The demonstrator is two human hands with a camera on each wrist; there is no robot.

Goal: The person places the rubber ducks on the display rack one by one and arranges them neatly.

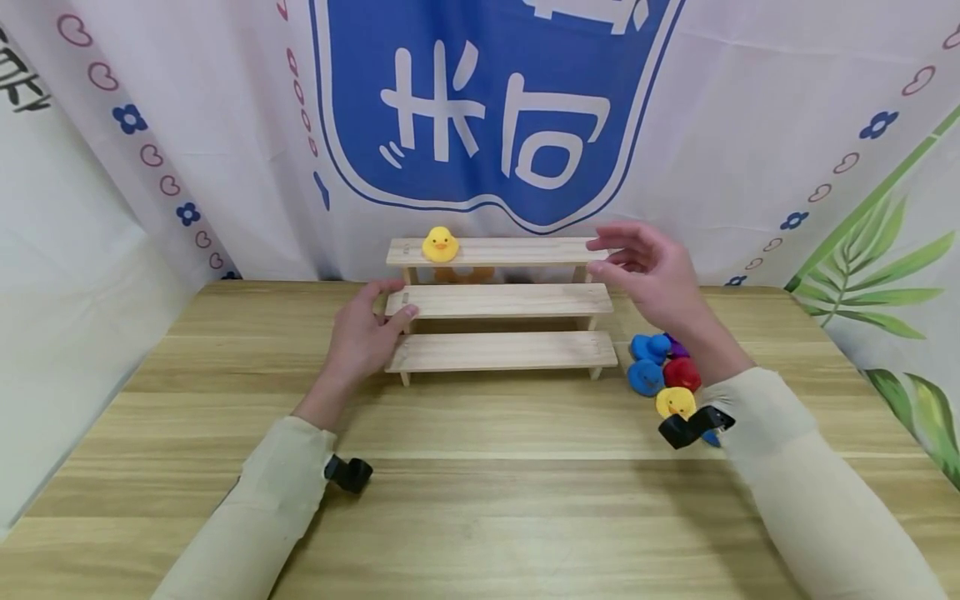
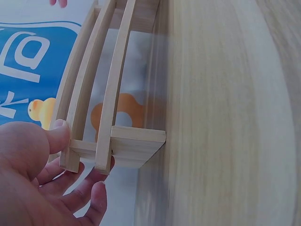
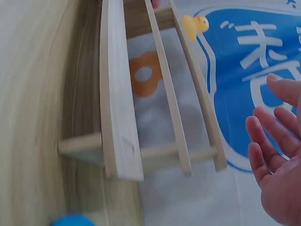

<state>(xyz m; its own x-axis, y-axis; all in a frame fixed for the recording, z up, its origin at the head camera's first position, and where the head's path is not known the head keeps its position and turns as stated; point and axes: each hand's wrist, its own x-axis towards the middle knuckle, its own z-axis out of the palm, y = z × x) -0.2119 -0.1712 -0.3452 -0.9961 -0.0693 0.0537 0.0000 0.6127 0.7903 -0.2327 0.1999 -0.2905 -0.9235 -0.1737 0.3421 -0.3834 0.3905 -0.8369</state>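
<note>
A three-tier wooden display rack (image 1: pixel 502 302) stands on the table against the curtain. At its left end my left hand (image 1: pixel 362 335) grips the middle shelf, thumb on top and fingers beneath, as the left wrist view also shows. One yellow rubber duck (image 1: pixel 440 246) sits on the top shelf toward the left. Beside the right end of that shelf my right hand (image 1: pixel 656 275) is raised, its fingers loosely bent. In the right wrist view this hand (image 3: pixel 282 146) holds nothing and is apart from the rack.
Several rubber ducks lie grouped right of the rack, among them a blue duck (image 1: pixel 646 378), a red duck (image 1: pixel 682 374) and a yellow duck (image 1: pixel 676 402); the right forearm partly hides the group. Behind the rack hangs a white curtain (image 1: pixel 262 167) with a blue sign.
</note>
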